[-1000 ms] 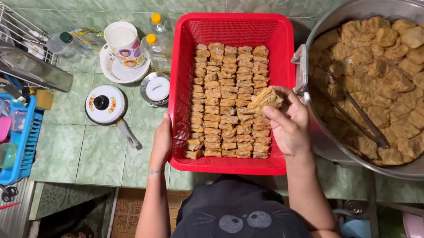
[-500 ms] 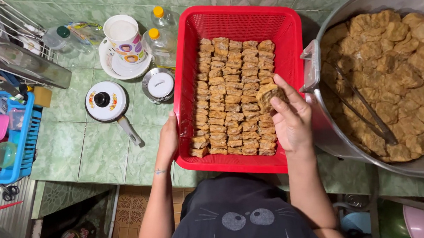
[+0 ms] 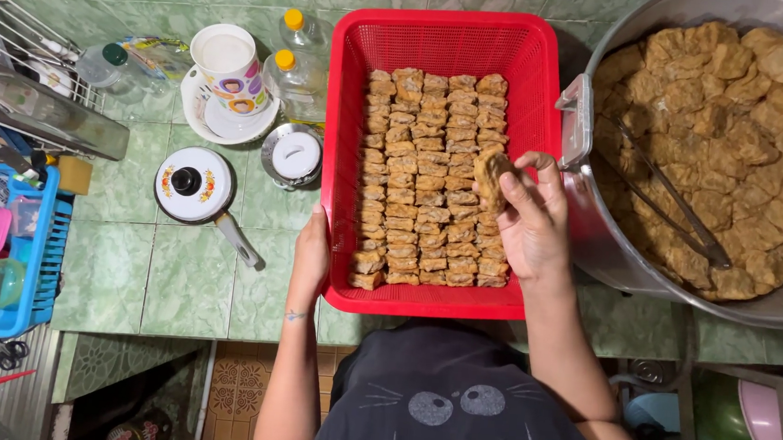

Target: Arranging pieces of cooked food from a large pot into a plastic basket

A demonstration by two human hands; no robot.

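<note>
- Far left, a blue crate (image 3: 36,250) sits at the counter's edge, packed with plastic tubs, and a wire rack (image 3: 19,29) lies above it.
- Next along, a small pan (image 3: 196,186) with a white lid rests on the green tiles, its handle angled down to the right.
- Above the pan, a patterned cup (image 3: 229,66) stands on a white plate, two yellow-capped bottles (image 3: 297,66) just beside it and a little round tin (image 3: 293,153) below those.
- The left hand (image 3: 311,256) is on the red basket (image 3: 446,31), fingers pressed together and closed over its left rim near the lower corner.
- Inside the basket, browned fried pieces (image 3: 421,185) lie in tight, neat rows, filling most of the floor up to a bare strip at the top.
- The right hand (image 3: 529,220) hovers over the basket's right side, thumb and fingers pinching one fried piece (image 3: 489,176), held just above the rightmost row.
- Whether that piece touches the row below, the view does not tell.
- Right of the basket, touching its edge, a big metal pot (image 3: 592,105) is heaped with loose fried pieces, and tongs (image 3: 677,208) lie across them.
</note>
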